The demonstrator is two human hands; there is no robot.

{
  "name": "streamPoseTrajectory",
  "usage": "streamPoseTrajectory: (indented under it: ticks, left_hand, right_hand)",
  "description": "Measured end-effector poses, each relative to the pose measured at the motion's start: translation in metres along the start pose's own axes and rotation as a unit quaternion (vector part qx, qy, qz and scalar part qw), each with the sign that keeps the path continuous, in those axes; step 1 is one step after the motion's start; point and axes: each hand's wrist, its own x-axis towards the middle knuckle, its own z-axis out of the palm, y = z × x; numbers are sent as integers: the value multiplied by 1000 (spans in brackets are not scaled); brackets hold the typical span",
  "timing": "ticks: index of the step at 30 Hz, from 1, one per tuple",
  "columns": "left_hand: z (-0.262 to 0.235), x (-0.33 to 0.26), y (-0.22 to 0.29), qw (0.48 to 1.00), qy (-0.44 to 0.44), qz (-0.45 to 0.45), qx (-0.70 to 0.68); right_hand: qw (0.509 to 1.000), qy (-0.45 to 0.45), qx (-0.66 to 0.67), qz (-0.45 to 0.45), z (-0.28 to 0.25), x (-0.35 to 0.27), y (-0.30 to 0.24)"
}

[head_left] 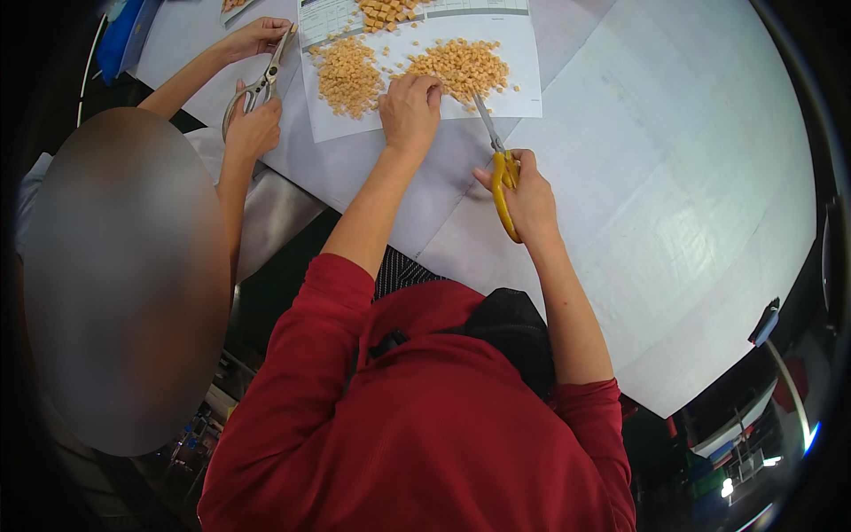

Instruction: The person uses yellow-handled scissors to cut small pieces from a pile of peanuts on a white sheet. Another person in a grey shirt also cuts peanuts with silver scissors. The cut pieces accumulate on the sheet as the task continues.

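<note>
My right hand (534,199) is wrapped round a pair of scissors (502,199) with yellow handles. Their metal blades point away from me, and the tips reach the near edge of a pile of small tan pieces (459,69). My left hand (410,113) is at the near left side of that same pile, fingers curled together; what is in them, if anything, is hidden. Left of it lies a second pile of small tan pieces (347,78). Larger tan cubes (388,12) sit farther back. All three heaps rest on a printed white sheet of paper (525,99).
The white-covered table (674,177) stretches to the right, with a dark clip (765,323) on its edge. At left, a co-worker's hands (254,129) hold metal scissors (263,87) and a small piece. A blue bin (124,40) stands at the far left.
</note>
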Motion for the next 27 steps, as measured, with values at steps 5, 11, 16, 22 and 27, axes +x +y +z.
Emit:
streamPoseTrajectory:
  ticks: [5, 11, 16, 22, 27]
  left_hand:
    - [-9, 3, 4, 883, -84, -272, -374]
    - [-28, 3, 15, 732, -124, -406, -532]
    - [-31, 0, 19, 696, -116, -439, -556]
    - [-34, -2, 21, 681, -134, -448, -564]
    - [-37, 1, 22, 666, -132, -466, -567]
  right_hand:
    - [998, -17, 47, -27, 6, 1, -3]
    - [997, -37, 54, -34, 8, 0, -11]
    - [998, -19, 24, -46, 8, -4, -12]
    - [997, 16, -11, -69, 9, -4, -8]
    - [996, 28, -25, -76, 7, -4, -9]
